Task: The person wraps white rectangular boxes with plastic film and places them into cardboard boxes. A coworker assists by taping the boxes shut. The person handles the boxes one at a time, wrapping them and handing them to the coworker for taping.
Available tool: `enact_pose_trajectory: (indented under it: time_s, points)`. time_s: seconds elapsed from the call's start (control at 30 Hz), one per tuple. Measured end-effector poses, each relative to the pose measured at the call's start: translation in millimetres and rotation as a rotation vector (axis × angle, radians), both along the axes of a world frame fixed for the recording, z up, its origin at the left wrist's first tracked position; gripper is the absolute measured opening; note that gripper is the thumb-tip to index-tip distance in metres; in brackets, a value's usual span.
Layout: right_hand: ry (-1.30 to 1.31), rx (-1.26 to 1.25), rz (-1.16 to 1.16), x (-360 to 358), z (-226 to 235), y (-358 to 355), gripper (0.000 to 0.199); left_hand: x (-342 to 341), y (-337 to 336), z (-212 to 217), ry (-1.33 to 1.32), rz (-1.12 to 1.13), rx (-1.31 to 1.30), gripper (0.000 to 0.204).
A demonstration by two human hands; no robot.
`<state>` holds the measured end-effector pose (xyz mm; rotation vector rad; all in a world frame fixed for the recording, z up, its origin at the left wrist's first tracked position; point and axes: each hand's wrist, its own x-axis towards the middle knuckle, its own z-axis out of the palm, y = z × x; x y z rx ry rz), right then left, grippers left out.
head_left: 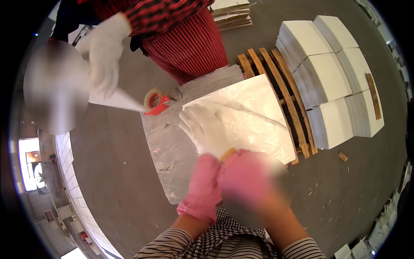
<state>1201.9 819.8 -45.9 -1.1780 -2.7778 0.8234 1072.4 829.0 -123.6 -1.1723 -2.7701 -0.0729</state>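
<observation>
A white, flat, sheet-like pack (254, 116) lies under shiny clear plastic film on a worn grey worktop (166, 159). My right hand (209, 129), in a white glove with a yellow cuff, rests on the pack's near left part, fingers extended toward the far left. A pink sleeve cover (202, 177) on my left arm ends right against that glove; my left hand is mostly hidden there, its fingers not distinguishable. Beyond my fingertips stands a red tape dispenser (157, 105) with a tan roll, at the worktop's far left edge.
Across the worktop stands a co-worker in a red checked apron (185, 47), whose gloved hand (105, 60) is above a white sheet (120, 100). A wooden pallet (286, 95) and tall white stacks (327, 77) are at right. More sheets (230, 13) are piled behind.
</observation>
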Motion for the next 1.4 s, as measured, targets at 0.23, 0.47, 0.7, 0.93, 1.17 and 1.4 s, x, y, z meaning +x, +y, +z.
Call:
enact_pose_trajectory:
  time_s: [0.23,0.47,0.7,0.93,1.17,1.4]
  points:
    - [0.077,0.528,-0.052,-28.0,-89.6,133.0,0.054,-15.4,25.7,-28.4,-0.047,-0.153,0.138,0.058]
    - [0.12,0.348,-0.316,13.7,-84.6,170.0,0.063,-22.6,10.4,-5.4,-0.077,-0.378,0.223,0.044]
    - [-0.153,0.539,-0.346,18.5,-91.8,178.1,0.069,-28.7,14.2,-18.4,-0.063,-0.353,0.264,0.047]
    - [-0.184,0.72,-0.598,37.0,-81.3,188.4,0.065,-22.1,18.0,-23.6,0.018,-0.175,0.189,0.067]
    - [-0.056,0.361,0.156,22.3,-73.3,39.7,0.065,-24.0,19.2,-33.2,0.046,-0.193,0.187,0.067]
    - [-0.007,0.434,-0.205,106.5,-58.0,24.8,0.071,-25.7,16.2,-20.6,0.005,-0.143,0.194,0.07]
